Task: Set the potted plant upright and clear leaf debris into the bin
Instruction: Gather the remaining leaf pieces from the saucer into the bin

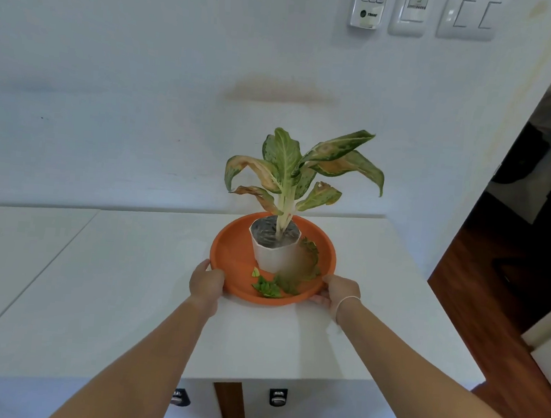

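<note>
Plant point(299, 167) is standing upright in its white pot point(272, 253), and the pot sits on an orange saucer point(231, 254), a bit toward the 12 o'clock side of it. We can see green and browned leaves up top, some drooping over to 9 o'clock. Leaf debris point(269, 289) is lying in the saucer at around 5 to 6 o'clock from the pot, with a bigger curled dry leaf point(309, 261) at about 3 to 4 o'clock, right against the pot wall as far as we can tell (that bit is blurry).

Our left hand point(206, 284) grips the saucer rim at roughly 8 o'clock, fingers curled over the edge. Our right hand point(338, 294) holds the rim at about 4 o'clock, thumb on top and fingers tucked under, with a thin band point(347, 302) on the wrist.

The saucer rests on a white tabletop point(129, 296), near its far edge by the wall. Up at 1 o'clock on the wall we've got a remote in a holder point(369, 6) and some switch plates point(469, 16). Wooden floor point(481, 258) shows at 3 o'clock, past the table.
</note>
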Tool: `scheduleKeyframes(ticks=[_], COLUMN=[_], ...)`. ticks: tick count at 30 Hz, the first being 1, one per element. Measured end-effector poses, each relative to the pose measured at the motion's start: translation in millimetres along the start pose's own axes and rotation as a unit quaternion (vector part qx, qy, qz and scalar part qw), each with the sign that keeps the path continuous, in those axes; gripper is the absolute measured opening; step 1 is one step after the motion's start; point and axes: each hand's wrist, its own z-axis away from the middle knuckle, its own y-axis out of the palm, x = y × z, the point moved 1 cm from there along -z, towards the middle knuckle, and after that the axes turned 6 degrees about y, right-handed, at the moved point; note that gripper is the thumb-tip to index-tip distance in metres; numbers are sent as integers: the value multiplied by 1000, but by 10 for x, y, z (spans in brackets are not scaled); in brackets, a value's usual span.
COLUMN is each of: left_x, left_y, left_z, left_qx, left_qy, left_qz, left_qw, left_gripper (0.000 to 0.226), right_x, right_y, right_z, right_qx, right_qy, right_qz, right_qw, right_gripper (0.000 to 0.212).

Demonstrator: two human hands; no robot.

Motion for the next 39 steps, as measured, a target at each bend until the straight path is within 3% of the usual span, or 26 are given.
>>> scheduleKeyframes(ticks=[8,13,16,20,23,27,33,39], left_x=[-46,-105,-107,-164,-223,-257,-274,-289], left_y=[154,133,119,125,160,219,324,394], left_z=[205,268,272,291,315,276,308,282], left_qx=[35,41,12,-6,-5,47,145,171], left_qy=[-26,-18,35,121,202,259,257,241], left_qz=[19,-12,-118,-328,-451,-524,-556,-584], left_qw=[999,999,992,937,869,810,777,756], left_gripper=[66,64,56,57,60,55,60,69], right_x=[-128,-111,-106,-43,76,213,364,544], right_y=[175,131,90,27,-36,-80,-52,96], right_z=[56,51,12,41,92,41,-106,-199], right_qx=[16,42,22,-32,-55,-27,28,61], right_qy=[20,4,-26,-98,-201,-286,-320,-333], right_qz=[-60,-25,42,133,247,408,559,659], right_qw=[998,999,999,986,946,866,764,672], right_gripper=[20,17,10,37,55,56,57,62])
